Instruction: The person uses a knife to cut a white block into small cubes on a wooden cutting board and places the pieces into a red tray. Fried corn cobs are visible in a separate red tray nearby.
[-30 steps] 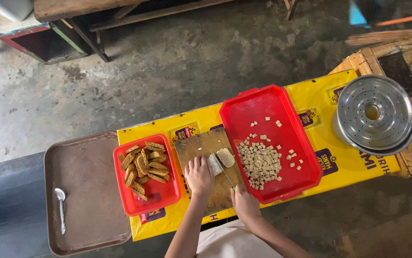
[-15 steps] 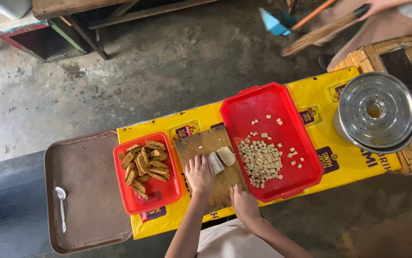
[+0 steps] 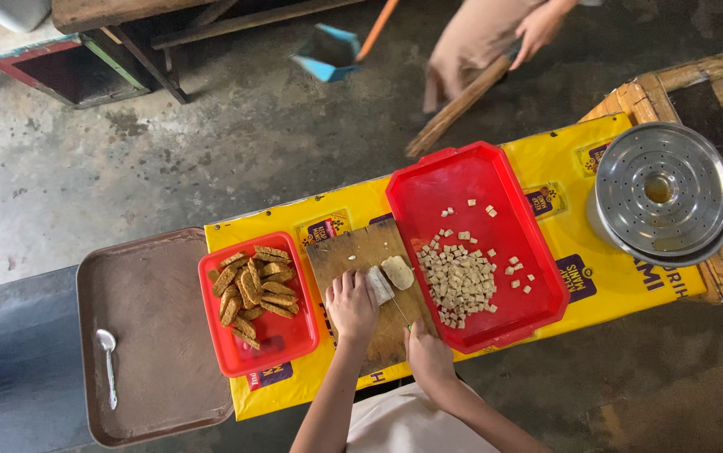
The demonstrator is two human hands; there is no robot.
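My left hand (image 3: pixel 351 304) rests on a wooden cutting board (image 3: pixel 353 252), its fingers pressing on a pale slab of food (image 3: pixel 388 278). My right hand (image 3: pixel 428 352) is at the board's near right corner, gripping a knife whose blade (image 3: pixel 401 312) points toward the slab. To the right, a large red tray (image 3: pixel 445 180) holds several small pale cubes (image 3: pixel 460 277). On the left stands a small red tray (image 3: pixel 290 340) with several brown fried slices (image 3: pixel 252 285).
A yellow printed sheet (image 3: pixel 563 159) covers the table. A brown metal tray (image 3: pixel 160 335) with a spoon (image 3: pixel 108 361) lies at the left. A perforated steel steamer lid (image 3: pixel 662 191) sits at right. Another person (image 3: pixel 495 33) sweeps with a broom (image 3: pixel 458 105) and blue dustpan (image 3: pixel 328 52).
Another person with a broom and dustpan has come into view at the top and moved left. My hands stay at the board with little shift.
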